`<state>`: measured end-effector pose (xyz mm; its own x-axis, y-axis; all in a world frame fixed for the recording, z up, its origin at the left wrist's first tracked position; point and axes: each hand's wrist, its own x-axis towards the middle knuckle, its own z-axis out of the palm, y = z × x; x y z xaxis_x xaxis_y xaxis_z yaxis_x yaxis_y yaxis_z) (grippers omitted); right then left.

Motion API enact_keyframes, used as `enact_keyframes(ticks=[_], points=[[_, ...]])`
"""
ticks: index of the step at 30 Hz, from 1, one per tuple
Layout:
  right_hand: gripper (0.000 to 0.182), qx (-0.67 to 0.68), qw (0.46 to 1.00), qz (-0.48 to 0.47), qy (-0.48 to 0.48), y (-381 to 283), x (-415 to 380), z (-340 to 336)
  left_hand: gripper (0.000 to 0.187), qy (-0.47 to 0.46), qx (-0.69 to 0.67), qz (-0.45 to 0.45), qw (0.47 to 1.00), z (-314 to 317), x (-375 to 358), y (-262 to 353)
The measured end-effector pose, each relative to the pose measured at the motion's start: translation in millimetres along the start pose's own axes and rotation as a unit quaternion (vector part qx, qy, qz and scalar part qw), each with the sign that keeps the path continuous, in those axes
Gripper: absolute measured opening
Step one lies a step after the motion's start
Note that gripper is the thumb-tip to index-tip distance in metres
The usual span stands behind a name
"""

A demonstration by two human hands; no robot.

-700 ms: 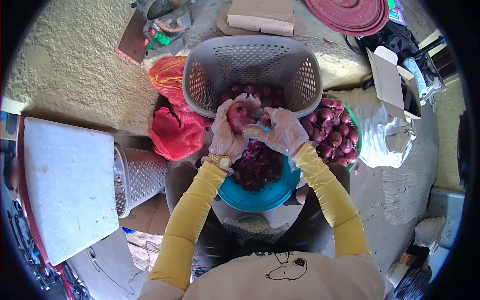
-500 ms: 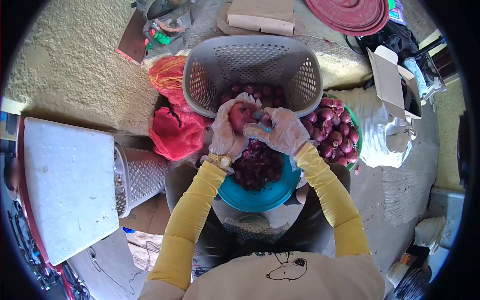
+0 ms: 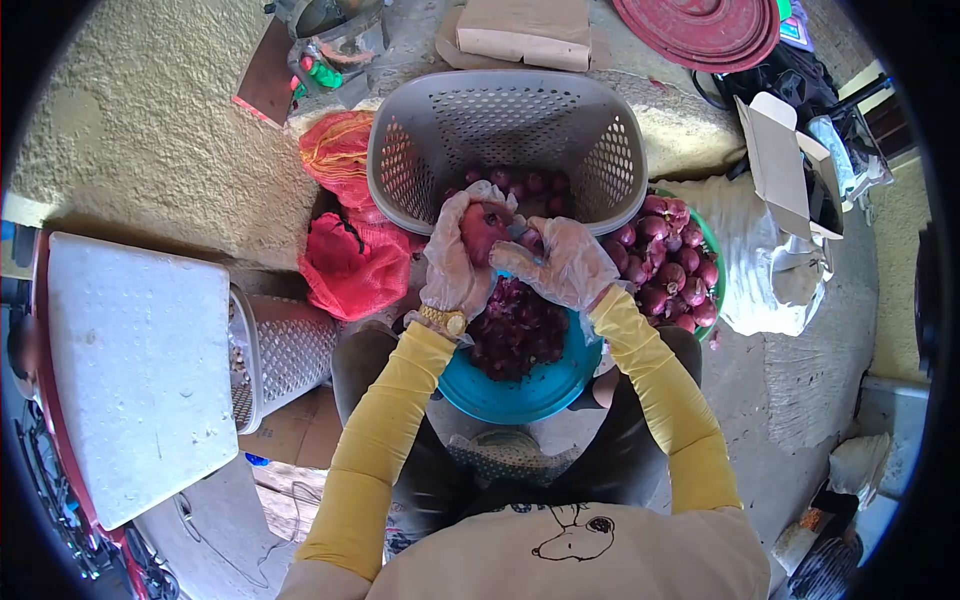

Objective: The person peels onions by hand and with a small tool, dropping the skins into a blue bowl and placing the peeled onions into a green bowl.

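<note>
My left hand (image 3: pixel 455 255), in a clear plastic glove, is wrapped round a red onion (image 3: pixel 482 232). My right hand (image 3: pixel 570 265), gloved the same way, is closed close against the onion's right side on what looks like a small knife (image 3: pixel 517 231); its blade shows only in part and the fingers cover the rest. Below both hands is a blue basin (image 3: pixel 520 402) with dark red onion skins (image 3: pixel 518 340) in it. Just beyond them stands a grey perforated basket (image 3: pixel 500 100) with red onions (image 3: pixel 535 183) at its bottom.
A green-rimmed tub (image 3: pixel 716 255) heaped with red onions stands right of the basin. Red mesh sacks (image 3: pixel 355 265) lie on the left, near a tipped basket (image 3: pixel 290 350) and a white foam lid (image 3: pixel 145 370). A white sack (image 3: pixel 745 260) and an open carton (image 3: pixel 775 170) are at the right.
Both hands stay over the basin with the onion between them. The left hand and the onion have tilted slightly; the right fingers have shifted a little. Nothing has been let go.
</note>
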<state>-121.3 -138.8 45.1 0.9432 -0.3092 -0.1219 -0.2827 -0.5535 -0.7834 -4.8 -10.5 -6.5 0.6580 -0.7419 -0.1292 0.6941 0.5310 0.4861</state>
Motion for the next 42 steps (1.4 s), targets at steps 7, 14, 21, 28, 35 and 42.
enact_keyframes(ticks=[7, 14, 21, 28, 35, 42], points=[[0.064, 0.038, 0.999, -0.021, -0.005, 3, 0, 1, 0.027, 0.011, 0.001, -0.005, 1.000, -1, 0, -2], [0.064, 0.044, 0.998, 0.006, -0.033, 4, 0, -2, 0.030, -0.065, 0.022, -0.001, 0.998, -4, 1, 0], [0.061, 0.075, 0.997, -0.027, -0.001, 17, 1, 7, 0.033, -0.056, 0.018, -0.005, 0.998, -6, 0, -4], [0.056, -0.101, 0.990, -0.099, 0.001, 9, 0, 6, 0.028, -0.008, -0.035, -0.051, 0.998, -14, 1, 1], [0.066, -0.111, 0.991, -0.033, 0.060, 0, -2, -3, 0.024, 0.018, 0.032, -0.017, 0.999, -3, 1, 7], [0.072, -0.066, 0.997, 0.009, 0.032, -4, 0, -3, 0.025, -0.002, 0.067, 0.010, 0.998, -4, 2, 1]])
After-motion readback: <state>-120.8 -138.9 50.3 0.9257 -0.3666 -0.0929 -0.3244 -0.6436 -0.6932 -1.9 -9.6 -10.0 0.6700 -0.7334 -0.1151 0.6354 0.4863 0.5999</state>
